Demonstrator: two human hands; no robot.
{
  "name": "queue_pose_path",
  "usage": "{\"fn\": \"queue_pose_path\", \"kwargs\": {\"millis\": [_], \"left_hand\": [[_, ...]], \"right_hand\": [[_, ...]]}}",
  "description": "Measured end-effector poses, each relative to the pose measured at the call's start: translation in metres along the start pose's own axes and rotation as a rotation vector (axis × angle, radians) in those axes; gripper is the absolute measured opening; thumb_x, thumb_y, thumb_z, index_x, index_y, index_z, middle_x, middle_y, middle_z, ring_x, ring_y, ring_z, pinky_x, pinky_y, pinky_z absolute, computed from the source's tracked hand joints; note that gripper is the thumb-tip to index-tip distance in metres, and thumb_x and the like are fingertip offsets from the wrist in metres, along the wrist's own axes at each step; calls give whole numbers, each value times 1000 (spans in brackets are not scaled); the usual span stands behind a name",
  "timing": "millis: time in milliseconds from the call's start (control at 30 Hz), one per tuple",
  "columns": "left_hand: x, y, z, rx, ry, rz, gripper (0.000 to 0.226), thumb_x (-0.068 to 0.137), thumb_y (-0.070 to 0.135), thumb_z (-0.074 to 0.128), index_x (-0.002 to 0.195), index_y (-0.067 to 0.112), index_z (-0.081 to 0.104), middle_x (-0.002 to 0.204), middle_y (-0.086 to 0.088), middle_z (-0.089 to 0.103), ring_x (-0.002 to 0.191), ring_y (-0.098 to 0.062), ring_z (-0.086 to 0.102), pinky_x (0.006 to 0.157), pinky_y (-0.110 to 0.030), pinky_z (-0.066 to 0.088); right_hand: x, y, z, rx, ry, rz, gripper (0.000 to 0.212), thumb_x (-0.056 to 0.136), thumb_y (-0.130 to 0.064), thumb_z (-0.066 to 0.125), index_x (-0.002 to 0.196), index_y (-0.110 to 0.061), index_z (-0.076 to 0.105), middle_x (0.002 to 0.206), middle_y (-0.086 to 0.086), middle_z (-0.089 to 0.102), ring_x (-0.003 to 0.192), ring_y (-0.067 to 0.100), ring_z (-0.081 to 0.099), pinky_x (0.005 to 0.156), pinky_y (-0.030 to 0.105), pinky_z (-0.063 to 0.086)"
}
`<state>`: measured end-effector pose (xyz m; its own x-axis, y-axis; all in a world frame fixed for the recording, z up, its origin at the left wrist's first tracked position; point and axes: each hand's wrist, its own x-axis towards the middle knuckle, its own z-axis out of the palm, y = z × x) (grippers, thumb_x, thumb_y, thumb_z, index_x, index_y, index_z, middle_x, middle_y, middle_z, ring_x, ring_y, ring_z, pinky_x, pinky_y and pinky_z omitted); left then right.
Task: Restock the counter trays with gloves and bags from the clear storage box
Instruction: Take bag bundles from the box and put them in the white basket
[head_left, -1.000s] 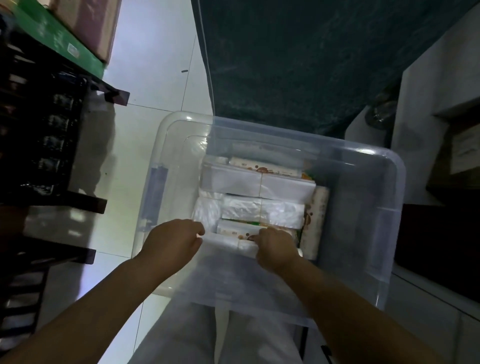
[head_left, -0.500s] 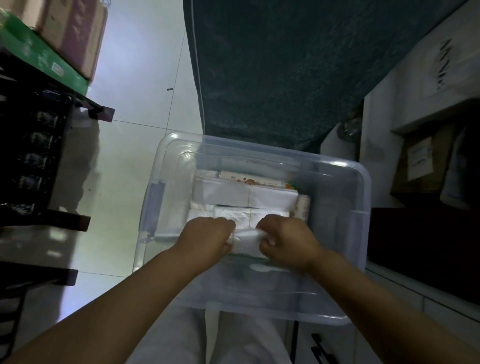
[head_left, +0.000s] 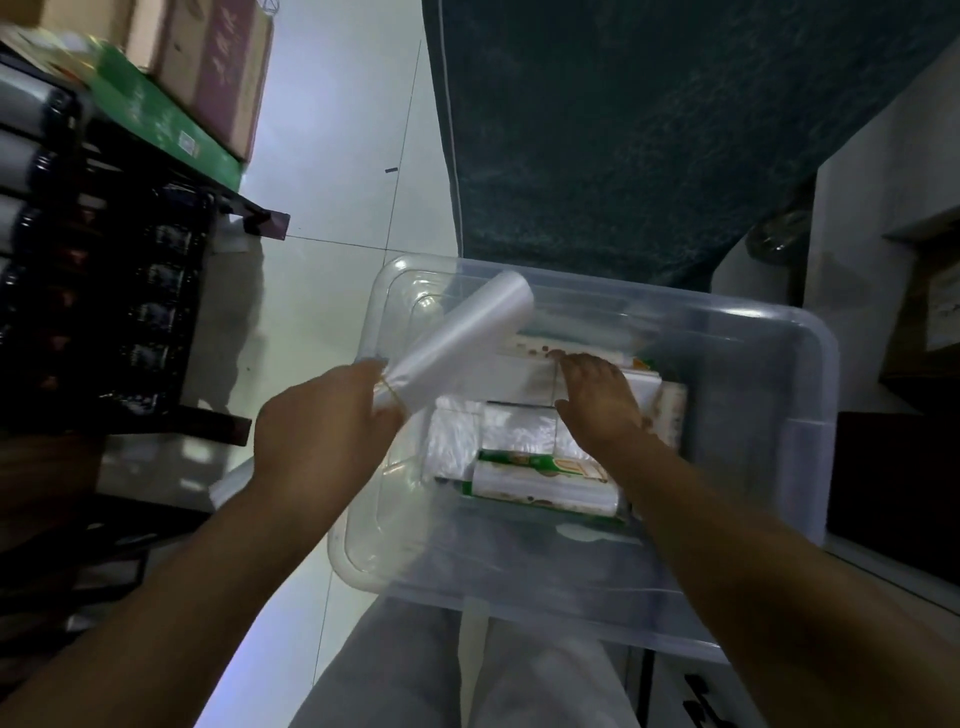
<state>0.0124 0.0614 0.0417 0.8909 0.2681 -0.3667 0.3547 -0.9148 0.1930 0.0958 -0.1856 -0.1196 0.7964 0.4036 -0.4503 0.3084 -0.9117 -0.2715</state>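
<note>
The clear storage box (head_left: 800, 374) sits on the floor in front of my legs, holding several white packs of bags and gloves (head_left: 514, 431) and a green-labelled pack (head_left: 540, 465). My left hand (head_left: 322, 421) grips one end of a white roll of plastic bags (head_left: 462, 338), bound by a rubber band, which points up and to the right over the box's left rim. My right hand (head_left: 597, 400) lies palm down, fingers spread, on the packs in the middle of the box.
A dark shelf rack (head_left: 104, 291) with bottles stands at the left, with cardboard boxes (head_left: 208, 67) and a green carton on top. A dark green mat (head_left: 623, 130) lies beyond the box. White cabinets (head_left: 872, 218) rise at the right. Pale floor tiles (head_left: 332, 182) lie between.
Both hands held the roll low inside the box. Now my left hand alone has lifted it up and to the left, and my right hand has let go and moved onto the packs.
</note>
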Motion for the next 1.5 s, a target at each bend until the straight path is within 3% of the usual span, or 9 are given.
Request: {"fn": "queue_pose_path", "kwargs": {"millis": [233, 367, 500, 700, 833, 933, 1167, 1267, 1500], "left_hand": [[-1, -17, 13, -41, 72, -24, 19, 85, 37, 53, 76, 24, 43, 59, 6, 42, 55, -24, 43, 52, -29, 32], [-5, -21, 10, -24, 53, -45, 17, 84, 38, 53, 79, 24, 46, 60, 7, 42, 56, -22, 44, 53, -29, 33], [-6, -17, -6, -92, -50, -125, 12, 87, 20, 55, 99, 19, 57, 77, 0, 61, 70, -23, 56, 61, -30, 40], [-24, 4, -50, -31, 51, 106, 18, 83, 41, 54, 80, 24, 50, 64, 5, 50, 58, -20, 48, 54, -29, 36], [-30, 31, -75, -196, -58, 153, 26, 73, 38, 64, 90, 20, 58, 77, -4, 61, 64, -24, 56, 57, -32, 44], [-41, 60, -90, -131, 30, 289, 12, 84, 41, 56, 80, 30, 55, 69, 6, 57, 55, -14, 48, 48, -22, 34], [-85, 154, -115, -295, 100, 593, 23, 81, 38, 59, 71, 20, 50, 63, 2, 57, 57, -20, 53, 49, -29, 39], [-112, 198, -120, -354, 90, 685, 23, 80, 38, 60, 71, 19, 50, 61, 2, 56, 55, -17, 53, 52, -31, 42], [-204, 321, -115, -481, -37, 921, 15, 79, 41, 62, 77, 27, 58, 64, 6, 60, 59, -13, 55, 53, -27, 41]], "right_hand": [[11, -12, 21, -269, -43, 47, 32, 90, -15, 53, 122, -11, 52, 124, 13, 55, 111, 30, 48, 91, 40, 40], [-7, -16, 13, -270, -66, 10, 29, 90, -11, 54, 119, -9, 55, 115, 14, 62, 100, 30, 59, 82, 38, 49], [-44, -24, -15, -224, -66, 57, 21, 90, -15, 52, 111, -15, 58, 103, 10, 67, 90, 28, 64, 76, 37, 52], [-124, -25, -78, -184, -13, 147, 26, 86, -22, 56, 110, -15, 51, 99, 7, 69, 82, 28, 66, 60, 32, 47], [-180, -25, -118, -112, 154, 323, 24, 90, -25, 52, 110, -12, 52, 96, 10, 71, 81, 31, 68, 60, 31, 45], [-226, -24, -145, -29, 313, 497, 29, 93, -24, 48, 117, -9, 51, 89, 13, 71, 76, 34, 66, 58, 34, 45], [-336, -19, -200, 251, 729, 782, 14, 93, -27, 49, 82, -19, 47, 71, -2, 53, 57, 20, 46, 45, 25, 26], [-387, -9, -217, 363, 877, 874, 17, 91, -29, 50, 79, -17, 47, 71, 1, 57, 65, 27, 55, 52, 32, 39], [-518, 35, -228, 723, 1275, 992, 26, 87, -30, 55, 65, -19, 45, 61, -8, 50, 56, 6, 47, 50, 28, 36]]}}
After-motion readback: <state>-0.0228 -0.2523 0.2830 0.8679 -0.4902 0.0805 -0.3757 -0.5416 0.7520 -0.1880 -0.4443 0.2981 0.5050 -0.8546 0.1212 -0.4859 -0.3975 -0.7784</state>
